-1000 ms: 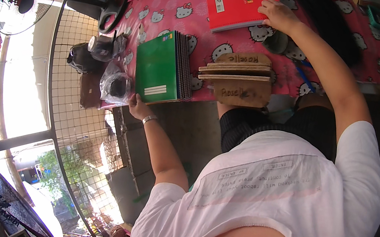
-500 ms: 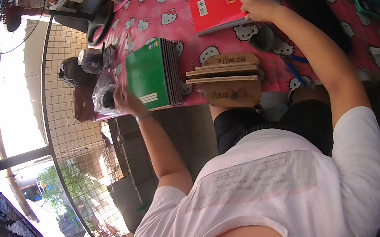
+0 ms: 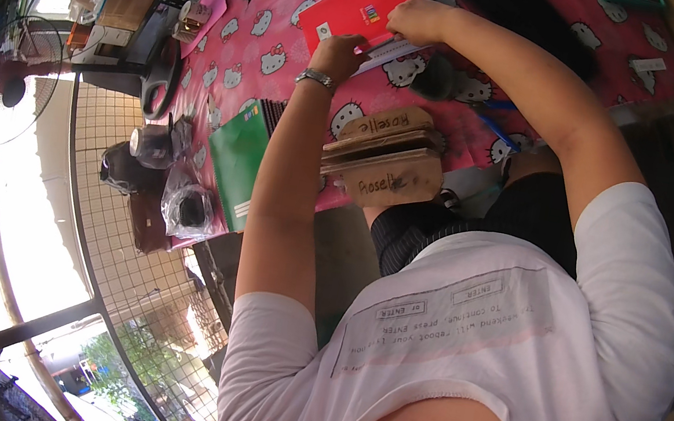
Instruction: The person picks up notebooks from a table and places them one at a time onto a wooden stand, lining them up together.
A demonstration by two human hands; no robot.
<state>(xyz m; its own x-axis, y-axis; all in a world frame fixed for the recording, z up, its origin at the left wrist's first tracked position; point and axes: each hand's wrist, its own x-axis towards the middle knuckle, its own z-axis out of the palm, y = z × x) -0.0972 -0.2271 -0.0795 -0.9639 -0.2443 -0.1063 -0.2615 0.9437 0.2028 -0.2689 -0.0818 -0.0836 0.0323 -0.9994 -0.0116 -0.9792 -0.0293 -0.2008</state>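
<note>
A stack of red notebooks point(image 3: 343, 11) lies toward the far side of the pink table, with pale page edges showing along its near side. My left hand point(image 3: 340, 57), with a silver wristband, is closed at the near left part of the top red notebook. At its right end my right hand point(image 3: 415, 20) pinches the edge, fingers bent. Nearer me, to the left, rests a stack of green spiral notebooks point(image 3: 235, 153), partly covered by my left forearm. Beside it stand wooden boards point(image 3: 400, 177) with handwriting, set close together at the table's near edge.
A dark round container point(image 3: 435, 80) and blue pens point(image 3: 497, 130) are right of the boards. A black soft item point(image 3: 525, 19) covers the far right. Clear plastic bags point(image 3: 188, 208) sit at the left edge; a fan point(image 3: 16, 77) stands beyond.
My left hand has moved from beside the green notebooks up and right to the red one. My right hand has stayed at the red notebook's edge. The whole view has shifted slightly.
</note>
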